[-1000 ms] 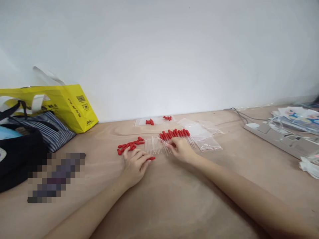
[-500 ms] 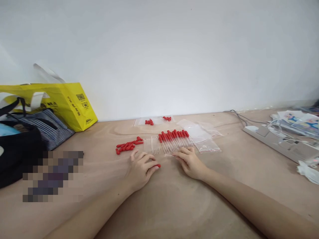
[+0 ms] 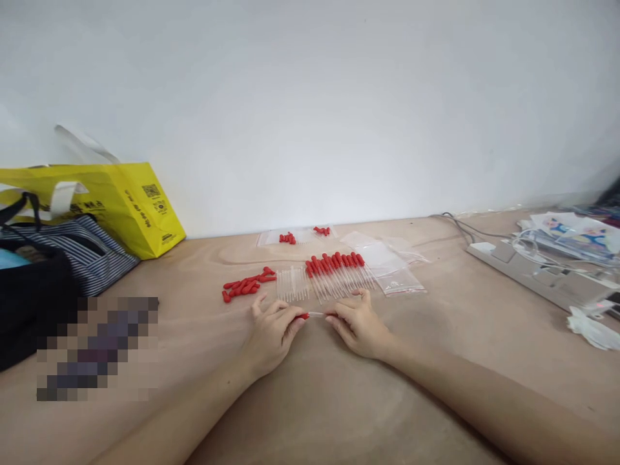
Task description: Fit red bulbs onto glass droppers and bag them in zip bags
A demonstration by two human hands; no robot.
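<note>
My left hand [image 3: 275, 332] pinches a red rubber bulb [image 3: 304, 316] between thumb and fingers. Between the fingers of my right hand [image 3: 359, 326] is a thin clear dropper tube [image 3: 317, 314], its end meeting the bulb's mouth; I cannot tell whether it is inside. Just beyond my hands lies a row of bare clear tubes [image 3: 292, 284]. To its right is a row of droppers [image 3: 339, 274] with red bulbs on their far ends. A pile of loose red bulbs [image 3: 247, 285] sits beyond my left hand.
Clear zip bags [image 3: 402, 282] lie right of the droppers. Farther back is another bag [image 3: 268, 238] with red bulbs and tubes. A yellow bag [image 3: 140, 206] and a striped pouch [image 3: 104, 248] stand at left. A power strip [image 3: 518, 274], cables and papers [image 3: 576, 229] are at right.
My right hand has moved left and slightly nearer, bringing the dropper tube to the red bulb in my left hand. The view has shifted slightly.
</note>
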